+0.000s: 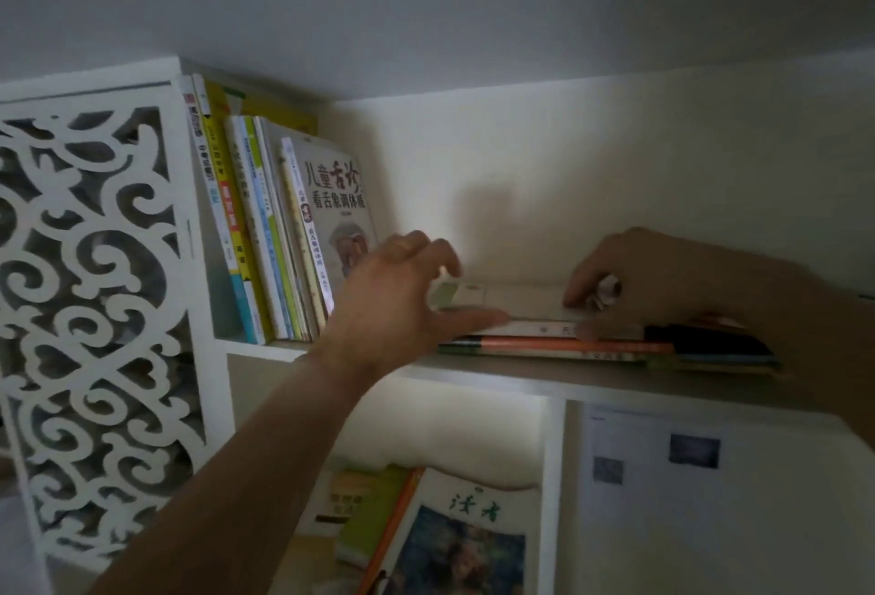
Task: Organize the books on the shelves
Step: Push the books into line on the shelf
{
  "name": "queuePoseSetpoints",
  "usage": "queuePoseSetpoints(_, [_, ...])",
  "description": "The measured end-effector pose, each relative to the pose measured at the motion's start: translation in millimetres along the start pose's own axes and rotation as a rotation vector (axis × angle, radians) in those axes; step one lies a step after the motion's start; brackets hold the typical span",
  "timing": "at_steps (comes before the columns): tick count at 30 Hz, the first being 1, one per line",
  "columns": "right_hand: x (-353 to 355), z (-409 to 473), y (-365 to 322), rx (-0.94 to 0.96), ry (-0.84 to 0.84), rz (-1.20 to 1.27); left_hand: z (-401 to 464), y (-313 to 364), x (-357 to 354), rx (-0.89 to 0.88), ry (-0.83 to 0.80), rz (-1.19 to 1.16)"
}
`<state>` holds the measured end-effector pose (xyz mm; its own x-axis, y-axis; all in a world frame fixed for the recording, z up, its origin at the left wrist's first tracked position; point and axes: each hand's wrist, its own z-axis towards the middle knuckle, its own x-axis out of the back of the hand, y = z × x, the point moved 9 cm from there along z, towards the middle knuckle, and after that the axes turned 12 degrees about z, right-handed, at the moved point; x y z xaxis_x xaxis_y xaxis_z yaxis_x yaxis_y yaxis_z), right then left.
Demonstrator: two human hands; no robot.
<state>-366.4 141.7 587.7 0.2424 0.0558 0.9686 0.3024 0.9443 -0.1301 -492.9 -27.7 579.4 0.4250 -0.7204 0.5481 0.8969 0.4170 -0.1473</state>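
On the top shelf a row of upright books leans at the left, the outermost showing a beige cover. To their right lies a flat stack of books with orange, green and dark spines. A pale book lies on top of the stack. My left hand is at that book's left end, fingers curled over it and thumb along its front edge. My right hand grips its right end, fingers curled down on the cover. A small pale thing shows at my right fingers; I cannot tell what it is.
A white carved openwork side panel closes the shelf unit on the left. Below, a compartment holds several leaning books, bounded by a white divider. A white sheet with dark squares is at lower right. The wall stands behind.
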Motion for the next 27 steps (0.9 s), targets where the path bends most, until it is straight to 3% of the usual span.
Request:
queuePoseSetpoints(2, [5,1,0,0.000,0.055,0.049,7,27,-30,-0.103,-0.203,0.014])
queuePoseSetpoints(4, [10,0,2,-0.020,0.139,0.051,11,38,-51,-0.182,-0.259,0.077])
queuePoseSetpoints(8, [9,-2,7,-0.052,0.178,-0.002,22,40,-63,-0.319,-0.168,0.298])
queuePoseSetpoints(13, [4,-15,17,-0.042,-0.035,-0.065,8,74,-69,-0.690,-0.090,0.375])
queuePoseSetpoints(16, [6,-22,24,-0.004,-0.021,-0.013,-8,90,-67,-0.906,-0.085,0.453])
queuePoseSetpoints(21, [26,-25,29,0.022,0.169,0.033,10,94,-69,-0.820,-0.340,0.580])
queuePoseSetpoints(24, [30,-28,29,0.033,0.201,0.096,6,83,-67,-0.771,-0.361,0.576])
queuePoseSetpoints(27, [54,-32,31,0.033,0.301,0.124,2,49,-62,-0.603,-0.327,0.536])
